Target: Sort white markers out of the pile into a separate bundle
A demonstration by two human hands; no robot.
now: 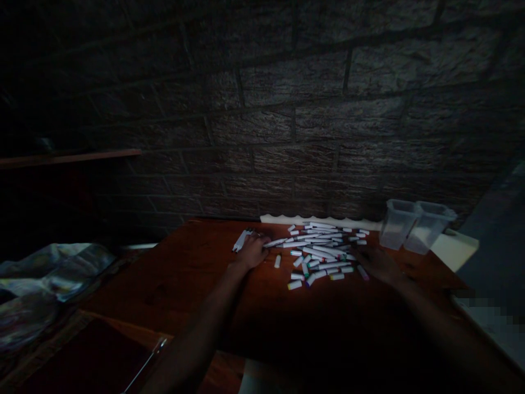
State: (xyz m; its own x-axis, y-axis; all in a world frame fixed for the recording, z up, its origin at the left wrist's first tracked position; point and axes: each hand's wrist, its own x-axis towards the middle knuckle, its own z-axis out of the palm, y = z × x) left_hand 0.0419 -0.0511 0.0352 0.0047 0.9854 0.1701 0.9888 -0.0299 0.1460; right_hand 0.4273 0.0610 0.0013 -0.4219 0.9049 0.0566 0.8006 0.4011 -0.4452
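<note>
Two hands down on the wooden table (184, 284), and it's pretty dark. Your left hand (252, 251) sits curled over a small bunch of markers (241, 239) toward the far edge; looks like it's grasping them, long axes pointing away from you. Just right of it, the big loose marker pile (322, 251) lies mostly crosswise. Your right hand (375, 262) rests flat and loose at the pile's right side, touching a stray one. Two clear cups (414, 225) stand near the far right corner.
</note>
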